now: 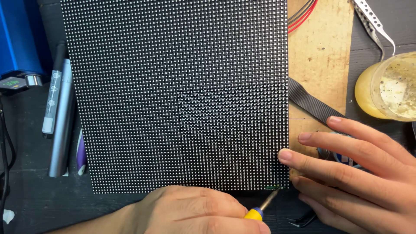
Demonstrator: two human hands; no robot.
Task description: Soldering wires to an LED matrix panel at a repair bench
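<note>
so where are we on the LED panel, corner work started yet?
Done so far: the LED panel lies face up on the bench. In hand: the left hand holds a yellow-handled tool, its tip at the small green spot on the panel's lower right corner; the right hand has a fingertip at the right edge. Left: tweezers and the flux jar sit untouched.

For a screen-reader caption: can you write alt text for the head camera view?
A left hand holds a yellow-and-blue-handled tool with its tip at the bottom right corner of a large black dotted LED panel, while the right hand touches the panel's right edge with its fingertips. Pens lie left; a yellowish jar stands right.
</note>
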